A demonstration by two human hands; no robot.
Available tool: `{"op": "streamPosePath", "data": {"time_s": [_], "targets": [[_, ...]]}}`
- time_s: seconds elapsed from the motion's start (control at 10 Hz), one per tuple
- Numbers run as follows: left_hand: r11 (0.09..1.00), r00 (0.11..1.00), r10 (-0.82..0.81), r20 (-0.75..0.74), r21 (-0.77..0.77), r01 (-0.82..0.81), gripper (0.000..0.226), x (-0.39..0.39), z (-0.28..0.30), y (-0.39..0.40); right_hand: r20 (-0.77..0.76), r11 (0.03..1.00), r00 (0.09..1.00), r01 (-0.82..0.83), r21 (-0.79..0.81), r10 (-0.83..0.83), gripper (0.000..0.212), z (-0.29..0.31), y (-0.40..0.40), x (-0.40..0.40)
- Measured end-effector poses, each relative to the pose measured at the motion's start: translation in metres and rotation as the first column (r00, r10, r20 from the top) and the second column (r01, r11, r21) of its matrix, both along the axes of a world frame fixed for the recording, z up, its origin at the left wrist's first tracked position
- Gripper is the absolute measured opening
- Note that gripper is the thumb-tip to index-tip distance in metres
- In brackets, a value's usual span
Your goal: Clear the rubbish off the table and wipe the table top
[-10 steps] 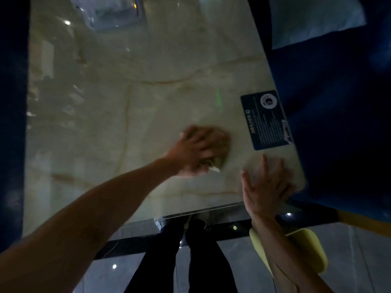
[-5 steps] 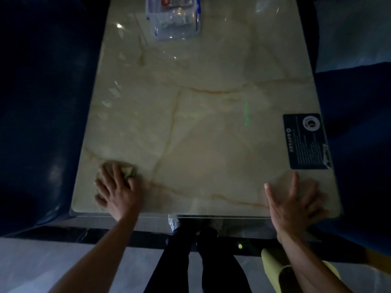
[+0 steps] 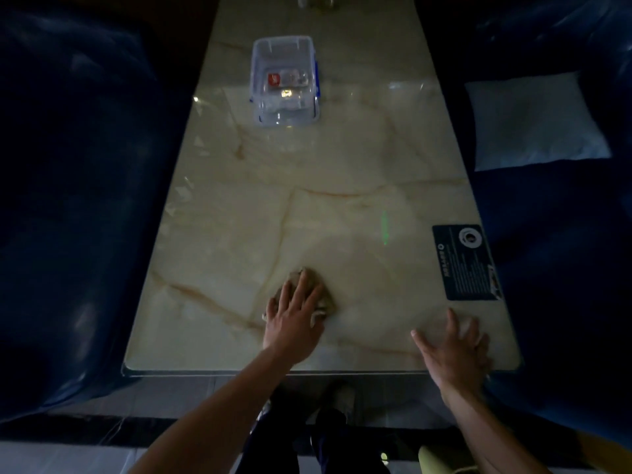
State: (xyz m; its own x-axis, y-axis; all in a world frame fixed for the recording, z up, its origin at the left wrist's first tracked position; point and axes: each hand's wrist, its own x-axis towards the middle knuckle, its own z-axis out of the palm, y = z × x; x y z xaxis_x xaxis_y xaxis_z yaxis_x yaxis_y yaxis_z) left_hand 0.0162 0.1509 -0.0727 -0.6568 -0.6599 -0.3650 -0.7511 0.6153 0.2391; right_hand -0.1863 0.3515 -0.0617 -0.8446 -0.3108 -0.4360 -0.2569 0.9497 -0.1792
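Note:
A pale marble table top [image 3: 239, 234] with brown veins runs away from me. My left hand [image 3: 295, 319] presses flat on a crumpled beige cloth [image 3: 325, 292] near the front middle of the table; most of the cloth is hidden under the palm. My right hand [image 3: 451, 350] rests flat with fingers spread on the front right corner and holds nothing. Far along the table stands a clear plastic box [image 3: 284, 80] with wrappers and other rubbish inside.
A dark printed card [image 3: 466, 263] lies at the right edge. Dark blue sofas [image 3: 68, 200] flank both long sides, with a pale cushion [image 3: 533, 121] on the right one. My legs and a yellow object [image 3: 434, 460] are below the front edge.
My left hand has slid the cloth from the front left corner to the front middle, after an earlier sweep leftwards. My right hand stays on the front right corner. The view has tilted up.

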Motion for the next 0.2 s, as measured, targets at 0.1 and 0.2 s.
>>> {"op": "streamPosePath", "data": {"time_s": [0.1, 0.2], "targets": [[0.997, 0.997, -0.080, 0.013, 0.011, 0.080, 0.068, 0.016, 0.010, -0.001, -0.003, 0.998, 0.998, -0.060, -0.013, 0.060, 0.080, 0.008, -0.001, 0.010], [0.973, 0.985, -0.171, 0.007, 0.157, 0.168, 0.071, 0.043, 0.026, 0.014, -0.021, 0.974, 0.975, -0.221, -0.056, 0.220, 0.064, 0.017, -0.001, 0.032]]}}
